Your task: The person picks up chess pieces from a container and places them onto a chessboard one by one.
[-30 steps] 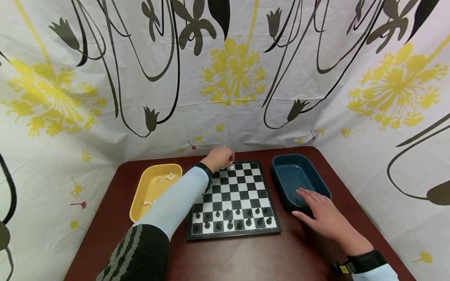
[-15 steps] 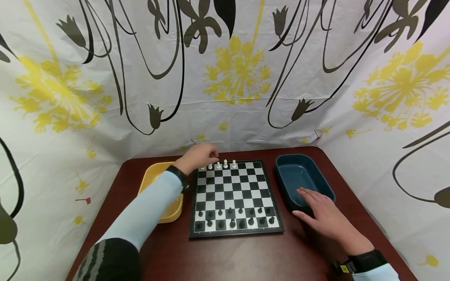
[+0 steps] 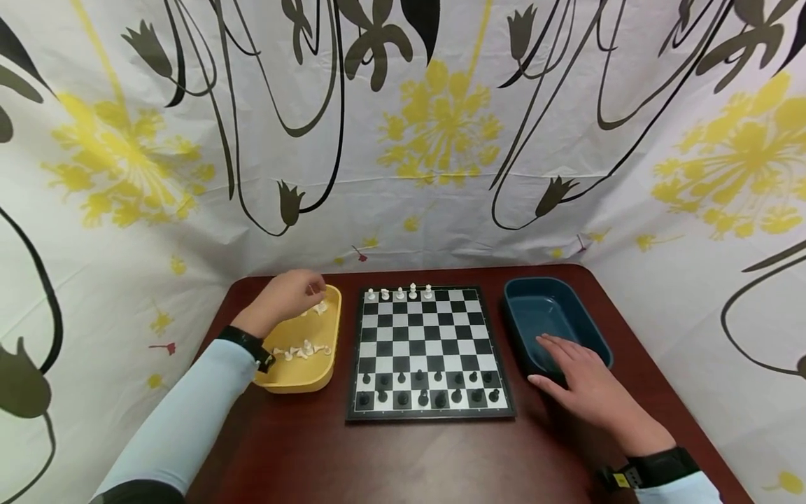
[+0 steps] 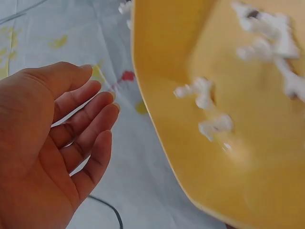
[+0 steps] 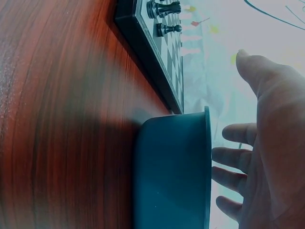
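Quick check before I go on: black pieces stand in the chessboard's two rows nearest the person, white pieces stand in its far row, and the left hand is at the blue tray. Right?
One slip: the left hand is at the yellow tray, as the head view shows. The rest stands: black pieces in the nearest two rows, white pieces in the far row.

Two trays (image 3: 548, 316) flank one chessboard (image 3: 425, 332) bearing sixteen black chessmen (image 3: 423, 399), five white chessmen (image 3: 413, 292).
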The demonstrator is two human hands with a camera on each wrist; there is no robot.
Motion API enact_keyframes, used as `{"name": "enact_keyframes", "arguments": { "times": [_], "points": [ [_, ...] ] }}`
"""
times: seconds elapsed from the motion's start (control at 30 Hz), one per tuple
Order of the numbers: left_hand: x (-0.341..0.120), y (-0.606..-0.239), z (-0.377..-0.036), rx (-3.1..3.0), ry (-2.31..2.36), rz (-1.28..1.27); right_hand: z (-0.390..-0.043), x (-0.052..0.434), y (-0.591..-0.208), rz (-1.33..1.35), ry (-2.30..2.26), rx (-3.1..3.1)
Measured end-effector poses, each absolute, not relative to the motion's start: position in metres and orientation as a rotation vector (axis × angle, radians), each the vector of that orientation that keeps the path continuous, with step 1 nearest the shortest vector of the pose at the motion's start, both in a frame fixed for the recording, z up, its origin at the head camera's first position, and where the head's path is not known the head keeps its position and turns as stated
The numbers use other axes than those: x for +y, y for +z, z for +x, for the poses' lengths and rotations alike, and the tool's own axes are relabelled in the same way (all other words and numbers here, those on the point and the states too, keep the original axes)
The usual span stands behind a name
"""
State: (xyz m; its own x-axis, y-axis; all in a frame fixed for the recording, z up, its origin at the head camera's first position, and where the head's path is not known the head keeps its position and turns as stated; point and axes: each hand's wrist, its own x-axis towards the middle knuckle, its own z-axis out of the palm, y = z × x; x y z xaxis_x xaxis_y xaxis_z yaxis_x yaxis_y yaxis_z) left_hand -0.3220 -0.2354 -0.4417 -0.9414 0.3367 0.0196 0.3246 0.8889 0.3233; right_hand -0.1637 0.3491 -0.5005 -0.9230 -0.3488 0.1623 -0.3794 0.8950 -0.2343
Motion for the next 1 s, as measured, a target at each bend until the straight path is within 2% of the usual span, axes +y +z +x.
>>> {"name": "enact_keyframes", "arguments": {
  "times": [0.23,0.63,1.0],
  "points": [
    [-0.258,-0.446,-0.311,3.024,0.491,0.447,-0.164,0.351,-0.501,0.576,0.391,-2.94],
    [-0.268,-0.45,-0.304,3.003,0.481,0.383,-0.162,0.349,-0.5,0.574,0.386,-2.942],
    [-0.266,-0.47,-0.321,3.057,0.446,0.467,-0.16,0.349,-0.502,0.562,0.414,-2.954]
  ]
}}
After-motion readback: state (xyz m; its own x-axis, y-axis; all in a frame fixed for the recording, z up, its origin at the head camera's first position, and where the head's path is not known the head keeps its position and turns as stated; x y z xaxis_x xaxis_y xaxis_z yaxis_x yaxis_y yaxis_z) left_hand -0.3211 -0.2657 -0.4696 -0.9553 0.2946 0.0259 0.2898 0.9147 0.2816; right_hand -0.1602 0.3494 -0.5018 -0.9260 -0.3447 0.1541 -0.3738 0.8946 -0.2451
